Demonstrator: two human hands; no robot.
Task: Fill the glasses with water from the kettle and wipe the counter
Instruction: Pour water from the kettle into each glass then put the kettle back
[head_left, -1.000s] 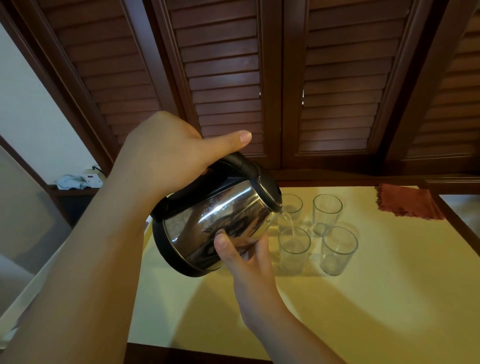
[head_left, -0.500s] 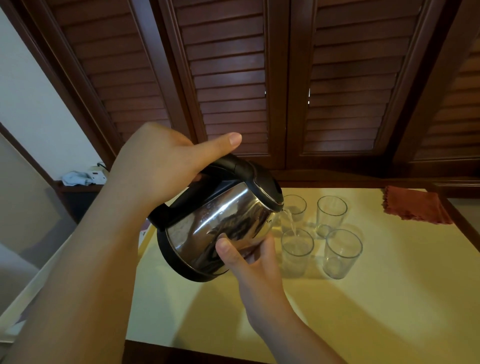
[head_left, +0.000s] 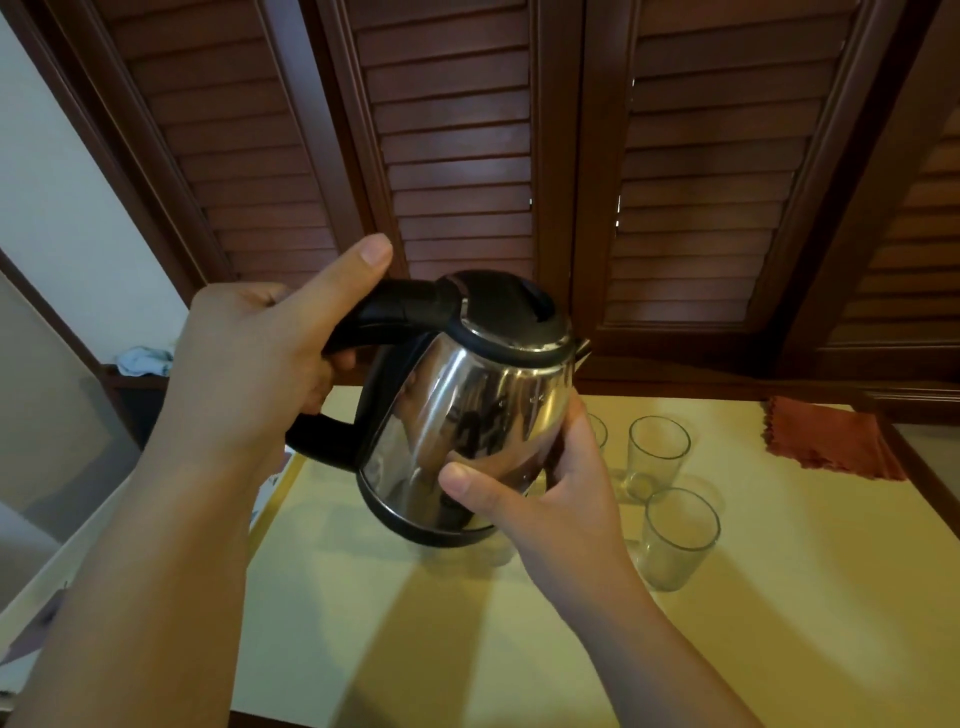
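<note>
You have tipped the kettle (head_left: 467, 410) back toward upright since a moment ago, and its spout no longer pours. Your left hand (head_left: 260, 364) is wrapped round the black handle, thumb stretched along its top; your right hand (head_left: 545, 499) cups the steel body low on its right side, thumb and fingers curled against it. The kettle hangs above the pale yellow counter (head_left: 415, 623). Right of the kettle stand three visible glasses: one (head_left: 598, 431) mostly hidden behind your right hand, one (head_left: 657, 457) further right, one (head_left: 678, 538) nearer you. One red cloth (head_left: 826, 441) lies further right, by the counter's edge. Dark louvred shutters (head_left: 467, 156) rise behind the kettle.
</note>
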